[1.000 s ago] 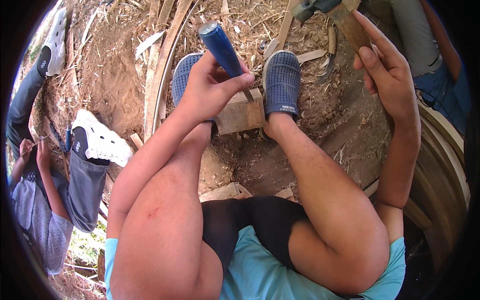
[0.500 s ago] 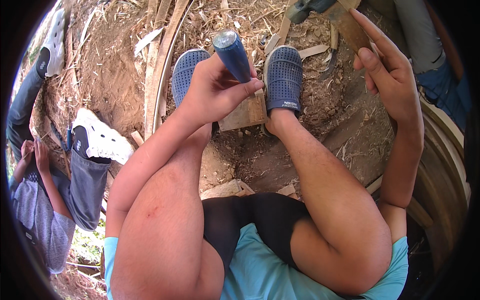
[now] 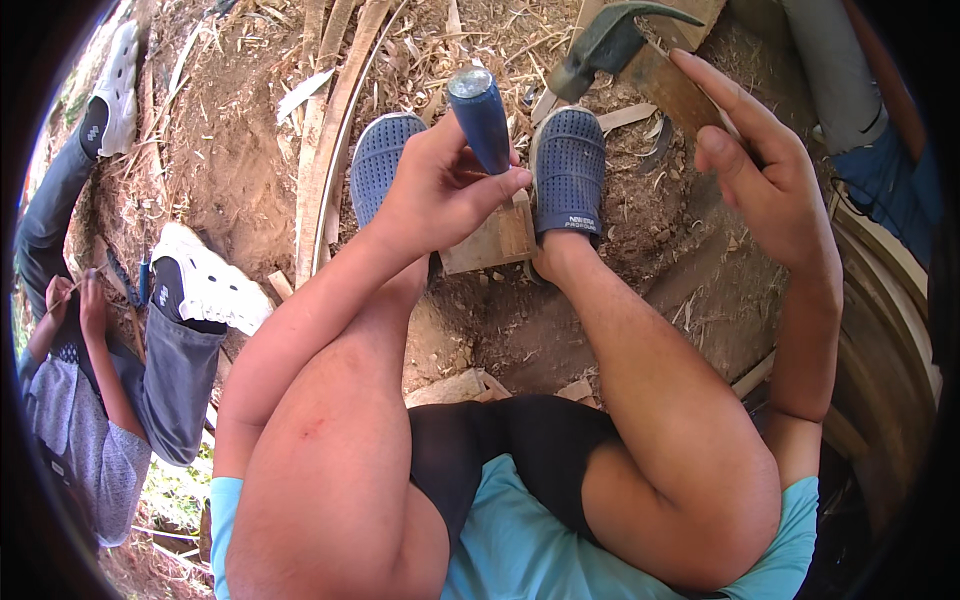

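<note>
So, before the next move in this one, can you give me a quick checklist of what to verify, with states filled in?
1. Blue-handled tool in hand: ok, gripped by the left hand, butt end exposed.
2. Hammer in hand: ok, right hand on its wooden handle.
3. Hammer head apart from the blue handle: ok, gap visible.
4. Tool tip seated on the wooden block: cannot tell, hidden by the left hand.
5. Feet well away from the block: not ok, right clog close beside it.
6. Other person apart from the hammer: ok, at far left.
</note>
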A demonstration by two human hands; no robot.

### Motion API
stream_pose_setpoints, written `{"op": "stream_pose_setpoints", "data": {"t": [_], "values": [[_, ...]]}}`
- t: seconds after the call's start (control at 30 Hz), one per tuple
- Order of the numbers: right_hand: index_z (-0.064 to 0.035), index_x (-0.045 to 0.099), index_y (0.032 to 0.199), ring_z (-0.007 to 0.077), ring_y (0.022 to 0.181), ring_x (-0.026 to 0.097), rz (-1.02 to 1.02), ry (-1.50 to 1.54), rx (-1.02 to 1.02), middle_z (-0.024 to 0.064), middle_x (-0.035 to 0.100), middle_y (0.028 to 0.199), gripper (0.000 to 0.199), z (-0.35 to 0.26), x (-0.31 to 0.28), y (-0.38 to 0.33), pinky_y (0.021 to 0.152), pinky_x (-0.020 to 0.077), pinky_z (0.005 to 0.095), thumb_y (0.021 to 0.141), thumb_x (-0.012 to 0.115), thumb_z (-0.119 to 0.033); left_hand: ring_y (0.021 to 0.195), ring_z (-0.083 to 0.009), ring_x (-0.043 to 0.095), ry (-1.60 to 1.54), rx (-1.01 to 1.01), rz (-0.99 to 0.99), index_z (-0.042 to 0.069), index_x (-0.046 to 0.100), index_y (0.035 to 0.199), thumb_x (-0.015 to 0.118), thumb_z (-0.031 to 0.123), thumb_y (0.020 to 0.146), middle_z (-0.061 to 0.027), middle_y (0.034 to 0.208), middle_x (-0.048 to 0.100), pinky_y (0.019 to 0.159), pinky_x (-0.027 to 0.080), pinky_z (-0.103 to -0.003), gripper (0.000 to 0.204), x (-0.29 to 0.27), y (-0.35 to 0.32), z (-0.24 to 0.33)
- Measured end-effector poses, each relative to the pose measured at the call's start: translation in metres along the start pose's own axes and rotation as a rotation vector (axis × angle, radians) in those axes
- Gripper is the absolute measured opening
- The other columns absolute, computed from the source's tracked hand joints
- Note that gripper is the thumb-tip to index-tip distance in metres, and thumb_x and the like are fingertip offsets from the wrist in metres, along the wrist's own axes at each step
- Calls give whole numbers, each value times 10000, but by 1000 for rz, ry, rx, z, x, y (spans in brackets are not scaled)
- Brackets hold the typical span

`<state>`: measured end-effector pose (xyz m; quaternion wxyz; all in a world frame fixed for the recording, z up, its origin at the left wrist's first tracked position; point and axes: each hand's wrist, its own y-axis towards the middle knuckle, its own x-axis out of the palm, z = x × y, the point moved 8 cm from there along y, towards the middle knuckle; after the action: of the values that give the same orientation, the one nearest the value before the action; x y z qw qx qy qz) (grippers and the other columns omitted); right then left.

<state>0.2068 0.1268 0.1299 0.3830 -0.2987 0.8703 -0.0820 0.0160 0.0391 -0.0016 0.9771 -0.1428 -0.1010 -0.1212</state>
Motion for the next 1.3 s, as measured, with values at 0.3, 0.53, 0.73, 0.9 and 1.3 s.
{"op": "stream_pose_setpoints", "data": {"t": [0.3, 0.53, 0.73, 0.9, 1.3], "values": [[-88, 470, 1424, 24, 542, 446, 264, 90, -142, 8, 608, 790, 452, -76, -41, 18, 511, 368, 163, 984, 533, -165, 793, -66, 610, 6, -45, 38, 40, 601, 975, 741, 44, 838, 7, 852, 637, 717, 495, -241, 196, -3, 4, 2], [-61, 473, 1414, 38, 600, 485, -64, -199, -290, 16, 622, 816, 439, -89, -28, 52, 581, 409, 173, 984, 522, -137, 788, -75, 624, 46, -49, 58, 44, 580, 999, 730, 48, 838, -10, 870, 638, 717, 508, -243, 221, -2, 7, 8], [-21, 462, 1406, 65, 685, 565, -174, -241, -431, 28, 652, 844, 436, -87, -5, 68, 672, 479, 193, 984, 528, -108, 849, -126, 645, 125, -101, 69, 36, 499, 1193, 711, 81, 844, -56, 941, 625, 728, 541, -264, 411, -4, 25, -7], [-32, 461, 1411, 46, 698, 543, -81, 33, -140, -19, 588, 756, 426, -59, -31, 80, 692, 476, 201, 986, 484, -58, 848, -134, 665, 188, -142, 17, 41, 468, 1222, 699, 105, 865, -59, 965, 614, 698, 550, -259, 431, 1, 42, -11], [4, 453, 1399, 149, 1129, 566, -35, -107, -132, 131, 603, 1291, 421, -62, -15, 98, 998, 440, 273, 991, 501, -87, 802, -137, 669, -41, -333, 9, 92, 403, 1305, 676, 98, 871, -61, 993, 602, 579, 512, -248, 513, -5, 49, -35]]}}
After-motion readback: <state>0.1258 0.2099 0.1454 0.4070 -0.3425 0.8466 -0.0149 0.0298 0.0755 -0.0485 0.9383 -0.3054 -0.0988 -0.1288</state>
